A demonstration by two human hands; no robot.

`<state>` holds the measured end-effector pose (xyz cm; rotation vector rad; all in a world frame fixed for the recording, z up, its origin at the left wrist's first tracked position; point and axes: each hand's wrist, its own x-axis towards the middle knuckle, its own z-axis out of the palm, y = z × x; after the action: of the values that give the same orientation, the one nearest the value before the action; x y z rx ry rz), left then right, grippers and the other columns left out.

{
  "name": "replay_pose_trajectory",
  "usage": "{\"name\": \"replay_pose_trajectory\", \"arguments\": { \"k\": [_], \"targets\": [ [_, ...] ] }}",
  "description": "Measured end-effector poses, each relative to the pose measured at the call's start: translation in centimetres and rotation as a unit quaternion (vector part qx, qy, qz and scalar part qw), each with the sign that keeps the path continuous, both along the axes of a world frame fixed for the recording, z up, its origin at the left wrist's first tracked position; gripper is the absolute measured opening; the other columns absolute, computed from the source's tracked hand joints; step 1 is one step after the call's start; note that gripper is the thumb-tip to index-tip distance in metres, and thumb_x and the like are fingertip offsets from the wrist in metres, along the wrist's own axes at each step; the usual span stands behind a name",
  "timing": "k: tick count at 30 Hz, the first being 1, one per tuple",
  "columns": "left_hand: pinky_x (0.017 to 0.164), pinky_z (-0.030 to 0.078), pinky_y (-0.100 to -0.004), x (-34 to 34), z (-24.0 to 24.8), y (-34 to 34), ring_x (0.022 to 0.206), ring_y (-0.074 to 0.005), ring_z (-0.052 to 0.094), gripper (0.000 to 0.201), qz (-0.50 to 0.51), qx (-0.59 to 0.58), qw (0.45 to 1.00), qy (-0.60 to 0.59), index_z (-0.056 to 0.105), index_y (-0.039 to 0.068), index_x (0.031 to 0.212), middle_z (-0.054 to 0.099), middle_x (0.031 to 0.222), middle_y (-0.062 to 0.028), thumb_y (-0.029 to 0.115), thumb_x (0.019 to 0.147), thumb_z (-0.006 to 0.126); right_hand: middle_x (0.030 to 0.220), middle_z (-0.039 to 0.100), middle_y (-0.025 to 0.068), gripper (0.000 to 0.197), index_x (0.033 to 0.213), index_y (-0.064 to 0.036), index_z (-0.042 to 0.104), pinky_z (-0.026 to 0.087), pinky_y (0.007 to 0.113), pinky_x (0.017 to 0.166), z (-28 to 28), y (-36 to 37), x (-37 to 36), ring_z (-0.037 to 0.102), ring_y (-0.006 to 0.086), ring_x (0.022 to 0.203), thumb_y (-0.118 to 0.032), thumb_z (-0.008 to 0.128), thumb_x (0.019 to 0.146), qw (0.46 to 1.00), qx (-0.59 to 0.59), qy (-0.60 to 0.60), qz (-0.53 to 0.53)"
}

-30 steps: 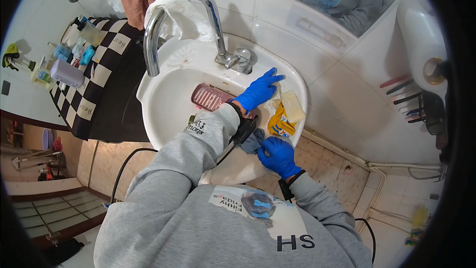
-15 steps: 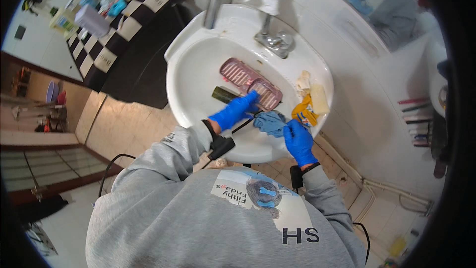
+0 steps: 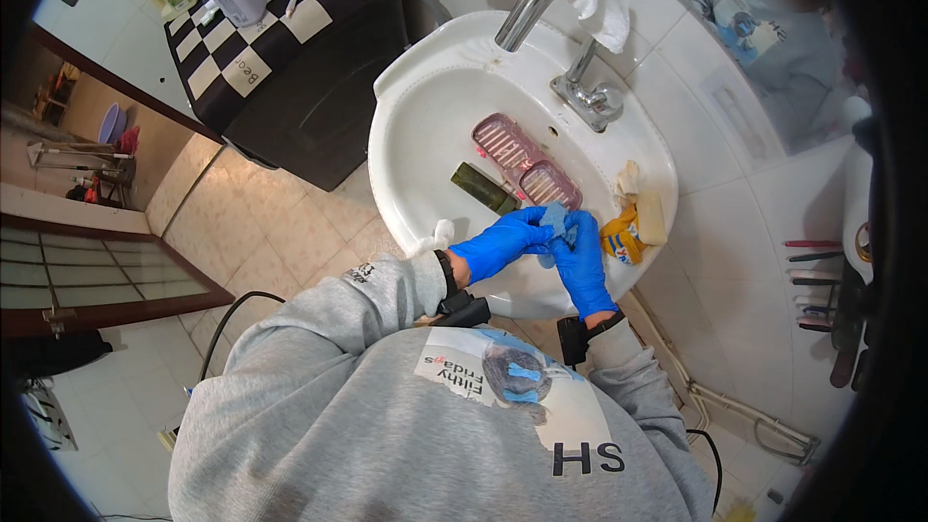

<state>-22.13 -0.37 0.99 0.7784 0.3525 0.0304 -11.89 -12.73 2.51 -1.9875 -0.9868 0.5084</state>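
A small blue-grey cloth is held between both gloved hands at the middle of the frame, over the front rim of the sink. The left hand is closed on its near edge, and the right hand is clenched on its far side. In the basin, just above the hands, a pink ridged tray and a dark green bar are seen. A yellow sponge lies at the right rim. If either grip is loosened, the cloth could be dropped into the basin or over the rim to the floor. The sponge could be knocked off by the right wrist.
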Motion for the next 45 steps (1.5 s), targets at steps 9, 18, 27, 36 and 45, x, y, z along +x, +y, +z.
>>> {"name": "replay_pose_trajectory", "arguments": {
  "k": [9, 18, 27, 36, 45],
  "targets": [
    [0.076, 0.047, -0.0375, 0.5, -4.0, 9.4, 0.088, -0.0262, 0.058, 0.024, -0.144, 0.769, 0.603, 0.155, 0.064, 0.012, 0.094, 0.062, 0.091, -0.0093, 0.022, 0.072, 0.061, 0.102, 0.048, 0.0132, 0.038, 0.107, -0.0060, 0.051, 0.044, 0.033, 0.080, 0.6, -4.7, 1.2, 0.052, 0.0268, 0.094, -0.003, 0.062, 0.071, 0.999, 0.003, -0.047, -0.003],
    [0.066, 0.045, -0.0365, 1.4, -9.3, 8.8, 0.080, -0.0276, 0.054, 0.021, -0.177, 0.892, 0.397, 0.119, 0.060, 0.012, 0.086, 0.057, 0.082, -0.0088, 0.013, 0.066, 0.062, 0.099, 0.054, 0.0086, 0.032, 0.101, -0.0154, 0.058, 0.046, 0.037, 0.077, 0.0, -7.0, 0.3, 0.053, 0.0301, 0.093, -0.012, 0.064, 0.070, 0.969, -0.068, -0.234, 0.039],
    [0.078, 0.047, -0.0398, -1.8, -0.4, 13.8, 0.090, -0.0316, 0.059, 0.046, -0.128, 0.714, 0.647, 0.235, 0.055, 0.011, 0.105, 0.061, 0.096, -0.0136, 0.037, 0.068, 0.067, 0.096, 0.055, 0.0067, 0.028, 0.098, -0.0152, 0.058, 0.047, 0.038, 0.071, 0.4, -6.8, 0.0, 0.055, 0.0277, 0.086, -0.013, 0.063, 0.070, 0.965, -0.064, -0.254, 0.025],
    [0.086, 0.042, -0.0313, 6.7, 2.8, 16.2, 0.099, -0.0192, 0.052, 0.056, 0.238, 0.441, 0.864, 0.034, 0.050, 0.004, 0.118, 0.056, 0.108, -0.0087, 0.028, 0.073, 0.073, 0.095, 0.055, 0.0062, 0.026, 0.097, -0.0152, 0.058, 0.047, 0.038, 0.071, 0.7, -6.9, 0.0, 0.055, 0.0282, 0.086, -0.014, 0.062, 0.071, 0.965, -0.069, -0.251, 0.034],
    [0.084, 0.045, -0.0361, 17.0, 1.1, 19.9, 0.099, -0.0298, 0.056, 0.058, 0.252, 0.534, 0.804, 0.067, 0.051, 0.004, 0.114, 0.056, 0.108, -0.0160, 0.023, 0.065, 0.075, 0.093, 0.055, 0.0066, 0.031, 0.099, -0.0148, 0.056, 0.048, 0.037, 0.067, 0.5, -6.9, 0.4, 0.055, 0.0275, 0.082, -0.014, 0.064, 0.069, 0.961, -0.076, -0.263, 0.035]
  ]
}}
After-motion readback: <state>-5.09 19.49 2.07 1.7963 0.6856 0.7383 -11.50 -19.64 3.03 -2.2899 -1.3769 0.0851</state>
